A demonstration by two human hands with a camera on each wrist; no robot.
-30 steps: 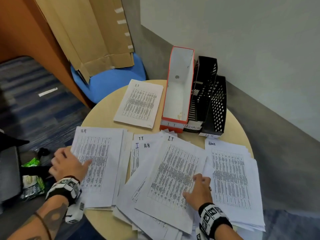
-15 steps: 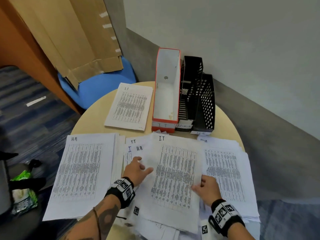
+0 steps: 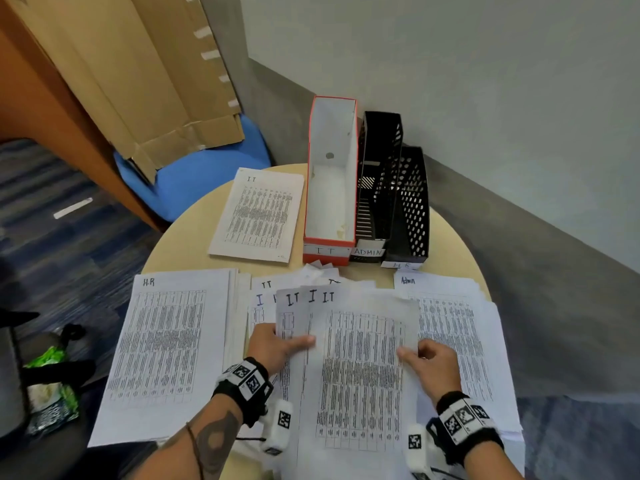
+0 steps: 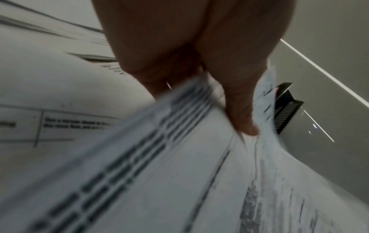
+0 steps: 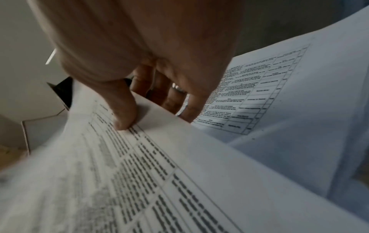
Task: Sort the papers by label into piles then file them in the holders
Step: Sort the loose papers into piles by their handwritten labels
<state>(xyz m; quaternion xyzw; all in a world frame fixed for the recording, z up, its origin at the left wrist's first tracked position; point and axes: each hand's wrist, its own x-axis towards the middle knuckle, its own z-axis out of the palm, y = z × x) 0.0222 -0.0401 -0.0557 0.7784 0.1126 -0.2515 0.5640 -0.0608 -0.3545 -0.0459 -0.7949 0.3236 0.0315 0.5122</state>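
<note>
Holding the centre of the scene, a loose IT stack (image 3: pixel 360 368) lies directly under both hands, long axis running away from the person toward the holders. From the left: the HR pile (image 3: pixel 162 344) lies flat, overhanging the near rim of the round worktop (image 3: pixel 194 244). The left hand (image 3: pixel 273 344) pinches the stack's left margin, thumb on top; the right hand (image 3: pixel 433 365) pinches the right edge, thumb (image 5: pixel 123 113) above and fingers curled beneath. Both hands are equally near. Beyond, a single IT sheet (image 3: pixel 259 216) lies just left of the orange IT holder (image 3: pixel 330 168), then the black ADMIN holder (image 3: pixel 379 174) and HR holder (image 3: pixel 412 202). The Admin pile (image 3: pixel 457 323) lies rightmost, partly overlapped by the stack. Open worktop remains only behind the HR pile; squaring the stack probably calls for lifting, not sliding.
</note>
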